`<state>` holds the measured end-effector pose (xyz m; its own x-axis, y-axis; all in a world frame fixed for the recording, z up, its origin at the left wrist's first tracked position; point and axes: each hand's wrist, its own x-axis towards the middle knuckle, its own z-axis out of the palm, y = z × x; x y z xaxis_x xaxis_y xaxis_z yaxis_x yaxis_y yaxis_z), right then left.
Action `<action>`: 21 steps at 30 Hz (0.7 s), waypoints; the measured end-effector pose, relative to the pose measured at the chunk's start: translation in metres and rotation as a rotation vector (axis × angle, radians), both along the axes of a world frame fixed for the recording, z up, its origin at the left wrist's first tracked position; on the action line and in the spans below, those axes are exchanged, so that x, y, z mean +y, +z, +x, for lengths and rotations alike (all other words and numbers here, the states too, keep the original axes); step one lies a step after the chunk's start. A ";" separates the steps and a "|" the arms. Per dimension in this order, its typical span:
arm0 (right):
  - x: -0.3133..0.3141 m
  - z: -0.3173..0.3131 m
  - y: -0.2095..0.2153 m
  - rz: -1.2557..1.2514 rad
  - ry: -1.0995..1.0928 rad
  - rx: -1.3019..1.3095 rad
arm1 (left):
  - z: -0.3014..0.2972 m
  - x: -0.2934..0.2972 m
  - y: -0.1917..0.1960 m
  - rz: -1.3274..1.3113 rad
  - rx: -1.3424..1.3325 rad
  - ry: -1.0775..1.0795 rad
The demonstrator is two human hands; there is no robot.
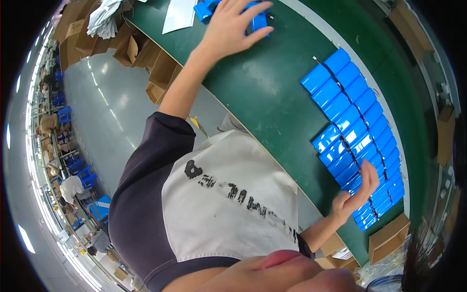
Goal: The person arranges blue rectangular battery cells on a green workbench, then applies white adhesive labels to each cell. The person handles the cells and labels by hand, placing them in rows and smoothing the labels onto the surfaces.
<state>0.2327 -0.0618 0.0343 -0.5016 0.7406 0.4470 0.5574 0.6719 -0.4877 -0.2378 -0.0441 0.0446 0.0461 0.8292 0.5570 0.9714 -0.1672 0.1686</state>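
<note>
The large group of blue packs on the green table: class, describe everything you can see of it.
The group of blue packs consists of glossy, plastic-looking oblong packs laid closely side by side in several rows on the green table. Dark and reddish wires run along the rows; a small white connector shows at the upper end. Light glints off the surfaces. The right hand covers part of the lower section; whether its fingers touch is unclear.

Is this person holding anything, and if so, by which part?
The left hand spreads over some blue packs, hiding whether it grips one, so that cannot be told. The right hand, half open over rows of blue packs, shows nothing held.
</note>
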 end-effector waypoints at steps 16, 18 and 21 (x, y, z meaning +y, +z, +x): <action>0.030 -0.256 -0.006 0.079 0.496 -0.165 | -0.040 -0.051 -0.009 -0.058 -0.066 -0.238; 0.024 -0.260 -0.016 0.020 0.479 -0.145 | -0.093 -0.009 -0.018 0.207 -0.291 -0.020; 0.025 -0.258 -0.017 0.007 0.497 -0.095 | -0.224 0.056 -0.030 0.057 -0.188 0.328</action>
<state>-0.0254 -0.0370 0.0170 -0.8316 0.3989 0.3865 0.2107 0.8705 -0.4449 -0.4617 0.0118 0.0147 -0.3239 0.7507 0.5758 0.9278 0.1331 0.3484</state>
